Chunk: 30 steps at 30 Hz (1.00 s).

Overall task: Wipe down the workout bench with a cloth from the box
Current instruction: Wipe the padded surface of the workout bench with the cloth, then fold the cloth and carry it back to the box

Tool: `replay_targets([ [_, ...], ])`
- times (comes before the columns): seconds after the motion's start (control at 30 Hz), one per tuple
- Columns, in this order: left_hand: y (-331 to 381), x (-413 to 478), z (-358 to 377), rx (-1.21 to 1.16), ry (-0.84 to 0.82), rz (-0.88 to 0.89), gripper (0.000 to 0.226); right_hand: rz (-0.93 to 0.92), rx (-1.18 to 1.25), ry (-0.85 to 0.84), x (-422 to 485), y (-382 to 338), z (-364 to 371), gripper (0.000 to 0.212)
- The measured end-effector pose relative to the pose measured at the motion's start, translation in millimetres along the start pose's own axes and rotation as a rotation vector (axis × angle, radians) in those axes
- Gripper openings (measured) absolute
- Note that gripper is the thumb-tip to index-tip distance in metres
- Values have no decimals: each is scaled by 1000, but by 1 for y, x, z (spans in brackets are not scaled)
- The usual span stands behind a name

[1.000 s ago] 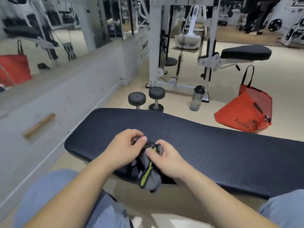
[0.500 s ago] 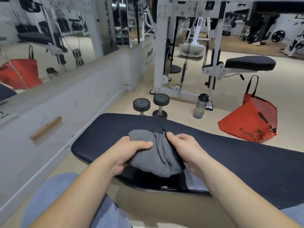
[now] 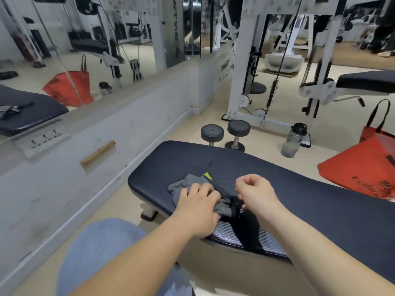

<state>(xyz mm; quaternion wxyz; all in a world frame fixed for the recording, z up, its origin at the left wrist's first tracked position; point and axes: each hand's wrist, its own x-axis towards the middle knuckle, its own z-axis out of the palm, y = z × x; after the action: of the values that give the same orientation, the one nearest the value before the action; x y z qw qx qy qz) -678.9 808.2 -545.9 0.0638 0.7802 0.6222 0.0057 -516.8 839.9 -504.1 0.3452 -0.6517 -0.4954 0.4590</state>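
Observation:
A dark ribbed workout bench (image 3: 288, 189) stretches across the middle of the view. A grey cloth (image 3: 186, 186) with a lime-green tag and a black edge lies spread on the bench's left end. My left hand (image 3: 198, 201) lies flat on the cloth, pressing it onto the pad. Just right of the cloth, my right hand (image 3: 256, 193) hovers with its fingers curled, and its lower fingers touch the cloth's black edge. No box is in view.
Two black dumbbells (image 3: 224, 133) and a clear water bottle (image 3: 294, 139) stand on the floor beyond the bench. A red tote bag (image 3: 361, 167) lies at the right. A white cable machine (image 3: 252, 71) stands behind; a mirrored wall (image 3: 74, 50) runs along the left.
The cloth, first bunched between both hands at the bench's near edge, was opened out and laid flat on the pad. My left hand now presses it; my right hand has pulled back.

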Motion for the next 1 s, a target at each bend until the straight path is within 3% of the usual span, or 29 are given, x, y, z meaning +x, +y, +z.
replay_targets([
  [0.07,-24,6,0,-1,45,-80,35,-15,-23,-33,2,-2,7,19],
  [0.27,-81,31,-9,-62,-22,-671,26,-25,-56,-200,4,-9,6,24],
  [0.43,-45,81,-12,-209,27,-795,18,-54,-72,-135,30,3,-41,22],
  [0.7,82,185,9,-205,15,-345,19,-77,-36,92,129,31,-119,12],
  [0.87,163,190,20,-260,-9,-83,26,-34,-57,179,182,26,-175,16],
  [0.93,189,166,17,-316,-86,48,29,46,-40,168,179,16,-194,19],
  [1.0,207,138,1,-487,-310,91,24,151,-13,120,162,0,-212,18],
])
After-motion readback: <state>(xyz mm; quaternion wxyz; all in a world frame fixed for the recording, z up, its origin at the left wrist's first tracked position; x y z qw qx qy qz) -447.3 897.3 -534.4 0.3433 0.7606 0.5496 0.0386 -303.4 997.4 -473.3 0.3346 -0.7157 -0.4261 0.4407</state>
